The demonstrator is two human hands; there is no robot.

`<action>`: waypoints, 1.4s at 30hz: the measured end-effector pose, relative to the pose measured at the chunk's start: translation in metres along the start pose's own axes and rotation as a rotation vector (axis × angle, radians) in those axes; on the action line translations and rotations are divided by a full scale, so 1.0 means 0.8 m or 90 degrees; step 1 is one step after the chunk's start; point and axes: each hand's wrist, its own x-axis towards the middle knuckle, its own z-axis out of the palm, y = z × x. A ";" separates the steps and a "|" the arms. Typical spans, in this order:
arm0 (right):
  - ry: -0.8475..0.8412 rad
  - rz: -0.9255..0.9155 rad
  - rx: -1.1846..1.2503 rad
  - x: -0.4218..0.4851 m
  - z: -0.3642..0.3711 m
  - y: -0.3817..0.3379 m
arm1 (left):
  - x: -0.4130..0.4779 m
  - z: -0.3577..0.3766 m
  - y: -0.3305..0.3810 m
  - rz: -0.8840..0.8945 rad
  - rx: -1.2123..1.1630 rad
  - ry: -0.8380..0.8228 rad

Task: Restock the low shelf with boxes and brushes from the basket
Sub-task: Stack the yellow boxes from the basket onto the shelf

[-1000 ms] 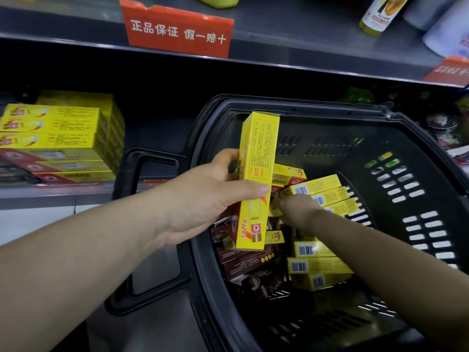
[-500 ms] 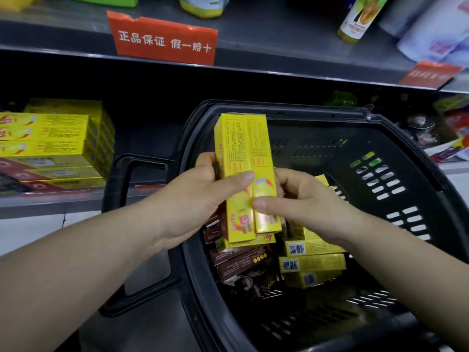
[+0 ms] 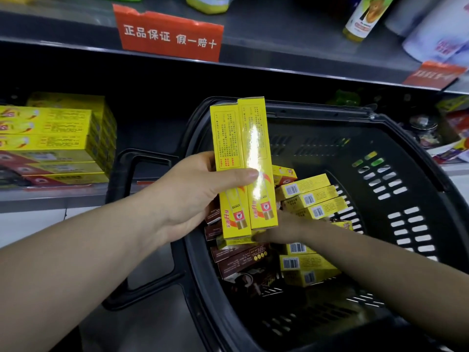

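Observation:
My left hand [image 3: 193, 196] grips two long yellow boxes [image 3: 241, 148] side by side, upright, over the left rim of the black basket [image 3: 380, 138]. My right hand [image 3: 284, 227] is down inside the basket, partly hidden behind the held boxes, with its fingers touching a yellow box [image 3: 236, 240] that lies on the pile. Whether it grips that box is not visible. More yellow boxes [image 3: 312, 196] and brown boxes [image 3: 238, 257] fill the basket. On the low shelf [image 3: 63, 196] at left stands a stack of yellow boxes [image 3: 50, 138].
The basket's handle [image 3: 121, 224] hangs down on its left side. A shelf above carries bottles [image 3: 363, 19] and a red label [image 3: 170, 34]. Small goods [image 3: 451, 133] crowd the low shelf at far right. Dark open shelf space lies between the stack and the basket.
My right hand let go of the second yellow box, now in my left hand with the first, and went back down into the basket.

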 end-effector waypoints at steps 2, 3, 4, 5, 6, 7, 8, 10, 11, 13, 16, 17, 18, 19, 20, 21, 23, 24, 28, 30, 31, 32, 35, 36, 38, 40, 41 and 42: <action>-0.043 -0.020 -0.192 0.019 0.030 0.007 | -0.002 -0.002 0.002 0.005 0.004 -0.003; -0.028 -0.032 -0.260 0.024 0.042 0.008 | -0.003 -0.003 0.004 0.010 0.007 -0.003; 0.004 -0.037 -0.304 0.027 0.050 0.008 | -0.004 -0.005 0.007 0.016 0.008 -0.003; 0.041 -0.045 -0.328 0.029 0.054 0.010 | -0.004 -0.007 0.010 0.021 0.007 -0.001; 0.066 -0.054 -0.338 0.030 0.053 0.012 | -0.005 -0.009 0.013 0.024 0.006 0.004; 0.071 -0.060 -0.336 0.028 0.048 0.014 | -0.006 -0.011 0.015 0.026 0.009 0.010; 0.068 -0.061 -0.302 0.026 0.041 0.019 | -0.006 -0.014 0.017 0.025 0.014 0.017; 0.067 -0.037 -0.079 0.012 0.020 0.024 | -0.007 -0.016 0.020 0.015 0.015 0.030; 0.071 -0.022 0.069 0.000 0.008 0.023 | -0.008 -0.017 0.021 0.009 0.010 0.034; 0.082 -0.019 0.382 -0.032 -0.016 0.010 | -0.011 -0.018 0.025 0.002 0.002 0.044; 0.094 -0.103 0.742 -0.077 -0.052 -0.029 | -0.018 -0.020 0.030 0.002 0.003 0.057; 0.112 -0.139 0.790 -0.090 -0.063 -0.046 | -0.021 -0.021 0.031 0.005 0.002 0.059; 0.138 -0.167 0.812 -0.102 -0.073 -0.063 | -0.024 -0.023 0.033 0.009 -0.002 0.061; 0.160 -0.190 0.816 -0.111 -0.081 -0.080 | -0.028 -0.024 0.034 0.014 -0.006 0.064; 0.174 -0.213 0.812 -0.118 -0.087 -0.097 | -0.032 -0.026 0.036 0.018 -0.013 0.069; 0.176 -0.230 0.806 -0.123 -0.092 -0.113 | -0.035 -0.029 0.037 0.021 -0.022 0.074; 0.167 -0.234 0.792 -0.127 -0.099 -0.144 | -0.044 -0.038 0.040 0.024 -0.043 0.084; 0.172 -0.231 0.780 -0.128 -0.102 -0.159 | -0.049 -0.044 0.042 0.025 -0.052 0.093; 0.227 -0.237 0.700 -0.116 -0.111 -0.212 | -0.073 -0.075 0.051 0.011 -0.079 0.160; 0.202 -0.243 0.663 -0.104 -0.116 -0.236 | -0.088 -0.095 0.056 -0.017 -0.088 0.171; 0.174 -0.243 0.652 -0.096 -0.118 -0.248 | -0.096 -0.107 0.057 -0.034 -0.091 0.174; 0.144 -0.245 0.638 -0.088 -0.122 -0.261 | -0.103 -0.117 0.059 -0.048 -0.090 0.174; 0.048 -0.259 0.590 -0.064 -0.130 -0.299 | -0.124 -0.148 0.060 -0.060 -0.094 0.183; 0.022 -0.266 0.571 -0.055 -0.132 -0.311 | -0.129 -0.158 0.060 -0.055 -0.098 0.197; -0.015 -0.266 0.534 -0.036 -0.136 -0.332 | -0.136 -0.179 0.058 -0.051 -0.107 0.238; -0.024 -0.241 0.500 -0.015 -0.139 -0.349 | -0.142 -0.201 0.052 -0.060 -0.128 0.297; -0.016 -0.224 0.488 -0.004 -0.141 -0.357 | -0.145 -0.213 0.048 -0.062 -0.144 0.328; 0.001 -0.205 0.482 0.007 -0.142 -0.364 | -0.147 -0.223 0.044 -0.064 -0.163 0.359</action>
